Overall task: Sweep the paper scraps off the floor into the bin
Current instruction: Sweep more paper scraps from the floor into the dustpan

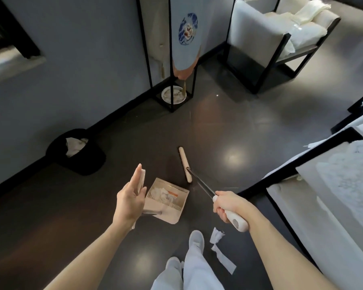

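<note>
My right hand [228, 208] grips the white grip of a broom, whose metal shaft runs up-left to the beige broom head [184, 164] lying on the dark floor. A beige dustpan [176, 208] stands just left of it with crumpled paper scraps [158, 192] inside. My left hand [131, 197] has straight fingers laid against the dustpan's white upright handle [143, 174], which is mostly hidden behind the hand. Two white paper scraps [217, 237] lie on the floor near my right foot. A black bin [92, 162] with white paper inside stands by the wall at the left.
A black-framed stand with a shallow bowl [172, 95] at its base is by the far wall. A black-framed chair [260, 45] with pale cushions stands at the back right. White-covered furniture [323, 206] lines the right side. My feet in white shoes [196, 239] are below.
</note>
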The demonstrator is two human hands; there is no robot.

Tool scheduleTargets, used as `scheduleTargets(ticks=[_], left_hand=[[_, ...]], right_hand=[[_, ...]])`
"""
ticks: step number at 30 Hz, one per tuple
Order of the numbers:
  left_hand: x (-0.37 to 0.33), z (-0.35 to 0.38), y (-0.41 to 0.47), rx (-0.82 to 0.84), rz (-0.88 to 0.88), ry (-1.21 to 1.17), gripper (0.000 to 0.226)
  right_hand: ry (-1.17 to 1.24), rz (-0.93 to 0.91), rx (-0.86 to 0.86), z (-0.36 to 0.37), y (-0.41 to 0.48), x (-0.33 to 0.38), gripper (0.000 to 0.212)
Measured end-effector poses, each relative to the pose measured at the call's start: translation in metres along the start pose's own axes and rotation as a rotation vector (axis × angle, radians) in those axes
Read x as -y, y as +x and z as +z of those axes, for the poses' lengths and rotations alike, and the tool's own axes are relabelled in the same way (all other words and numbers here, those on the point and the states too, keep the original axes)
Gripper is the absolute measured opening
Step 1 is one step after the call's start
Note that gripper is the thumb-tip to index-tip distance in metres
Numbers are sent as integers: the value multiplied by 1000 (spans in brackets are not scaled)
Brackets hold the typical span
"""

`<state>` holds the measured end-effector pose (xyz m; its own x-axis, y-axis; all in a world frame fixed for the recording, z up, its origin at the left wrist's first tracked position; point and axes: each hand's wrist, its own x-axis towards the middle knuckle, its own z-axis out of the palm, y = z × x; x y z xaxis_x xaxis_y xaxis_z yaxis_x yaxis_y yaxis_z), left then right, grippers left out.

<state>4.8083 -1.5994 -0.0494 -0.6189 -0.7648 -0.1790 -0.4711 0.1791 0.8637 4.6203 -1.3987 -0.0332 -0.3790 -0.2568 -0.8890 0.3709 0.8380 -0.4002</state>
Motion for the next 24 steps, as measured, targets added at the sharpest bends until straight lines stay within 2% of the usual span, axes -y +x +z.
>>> scheduleTargets(ticks=[8, 18, 24], left_hand=[[-27, -2, 69, -80, 20, -43, 71], [-67, -19, 204, -272, -48, -88, 69], [-65, -38, 283, -380, -100, -78, 70]], right_hand=[[-106, -65, -26, -29, 54, 75, 57], [-245, -117, 113, -66, 139, 269, 60], [-355, -121, 197, -51, 196, 388, 70]])
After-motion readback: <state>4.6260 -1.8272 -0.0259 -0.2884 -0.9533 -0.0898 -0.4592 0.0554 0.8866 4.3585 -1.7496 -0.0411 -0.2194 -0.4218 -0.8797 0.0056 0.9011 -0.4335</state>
